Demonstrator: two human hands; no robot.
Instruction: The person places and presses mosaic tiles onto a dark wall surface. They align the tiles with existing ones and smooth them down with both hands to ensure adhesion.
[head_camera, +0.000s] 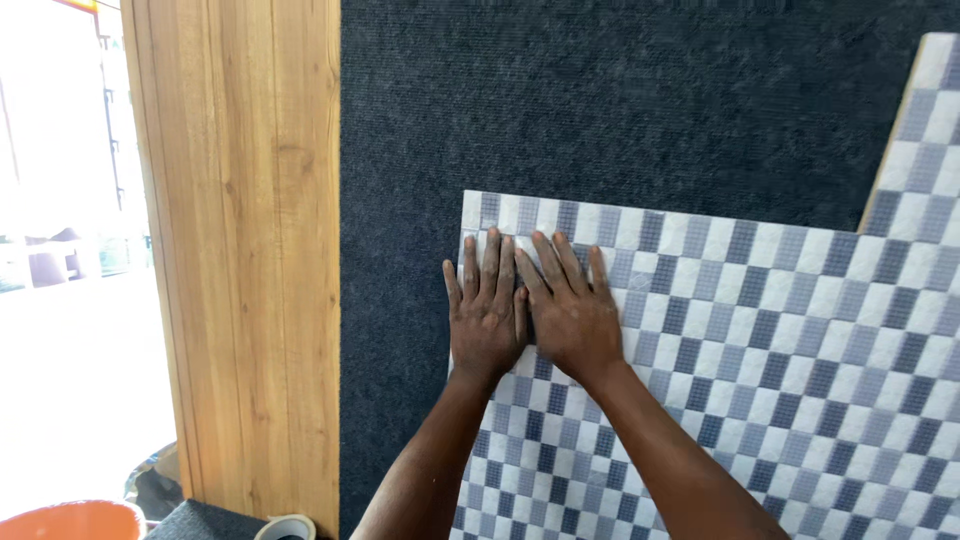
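Note:
A large tile sheet (760, 340) with a blue, grey and white checker pattern lies flat against a dark grey carpeted wall (620, 100). My left hand (486, 312) presses flat on the sheet near its upper left corner, fingers spread upward. Right beside it and touching at the thumbs, my right hand (570, 310) also lies flat on the sheet. Neither hand grips anything. Both forearms reach up from the bottom of the view.
A second checkered tile (925, 140) leans at the upper right, overlapping the first. A wooden panel (250, 250) borders the wall on the left, with a bright opening beyond it. An orange bucket rim (70, 520) and a tape roll (288, 527) sit at the bottom left.

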